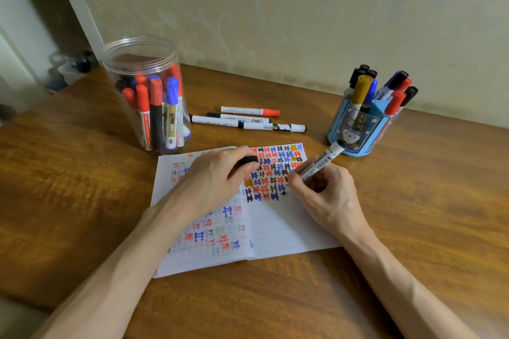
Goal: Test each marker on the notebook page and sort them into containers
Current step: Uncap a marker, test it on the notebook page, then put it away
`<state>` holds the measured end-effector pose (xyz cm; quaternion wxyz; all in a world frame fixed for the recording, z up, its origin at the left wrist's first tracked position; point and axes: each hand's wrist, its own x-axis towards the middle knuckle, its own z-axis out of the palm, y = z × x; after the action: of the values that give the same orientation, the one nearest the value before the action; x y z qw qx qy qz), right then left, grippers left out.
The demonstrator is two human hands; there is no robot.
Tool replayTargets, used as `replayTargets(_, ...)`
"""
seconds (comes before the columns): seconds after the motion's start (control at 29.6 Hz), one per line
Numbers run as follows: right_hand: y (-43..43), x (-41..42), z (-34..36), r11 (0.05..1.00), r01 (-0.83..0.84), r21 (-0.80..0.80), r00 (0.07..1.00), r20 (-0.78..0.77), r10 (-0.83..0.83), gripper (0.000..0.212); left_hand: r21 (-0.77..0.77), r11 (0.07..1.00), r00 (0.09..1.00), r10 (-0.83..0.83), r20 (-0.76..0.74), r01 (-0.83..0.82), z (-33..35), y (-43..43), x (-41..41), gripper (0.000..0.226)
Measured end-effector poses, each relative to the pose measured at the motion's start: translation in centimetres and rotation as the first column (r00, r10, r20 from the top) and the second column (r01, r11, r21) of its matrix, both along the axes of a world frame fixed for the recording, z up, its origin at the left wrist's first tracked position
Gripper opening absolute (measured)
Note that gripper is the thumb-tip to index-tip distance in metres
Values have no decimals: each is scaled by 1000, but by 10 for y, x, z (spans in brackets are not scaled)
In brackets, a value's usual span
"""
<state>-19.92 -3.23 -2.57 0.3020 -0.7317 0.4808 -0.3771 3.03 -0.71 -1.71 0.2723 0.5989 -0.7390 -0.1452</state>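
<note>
An open lined notebook (278, 226) lies on the wooden table, its pages covered with red, blue, black and gold test marks. My right hand (327, 195) grips a white whiteboard marker (321, 164), uncapped, with its black tip touching the right page. My left hand (217, 176) rests on the notebook and pinches the marker's black cap (248, 159). A clear plastic jar (148, 96) at the back left holds several red, blue and black markers. A blue pen holder (358, 129) at the right holds several more. Several loose markers (248, 120) lie between the two.
A pale wall runs along the table's (68, 187) far edge. The table's left edge drops off toward a doorway with blurred items on the floor. Bare wood lies in front of the notebook and at both sides.
</note>
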Motion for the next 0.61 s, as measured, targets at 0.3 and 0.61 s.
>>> replayTargets(0.3,1,1,0,1000,-30,2,999,34,30,15,-24,1000,1000,-7,-8,7,-1,-2,1,22)
replayTargets(0.61,2,0,3,1000,-18,4,999,45,18,15,-10,1000,1000,-9,-10,8,-4,-1,2,24)
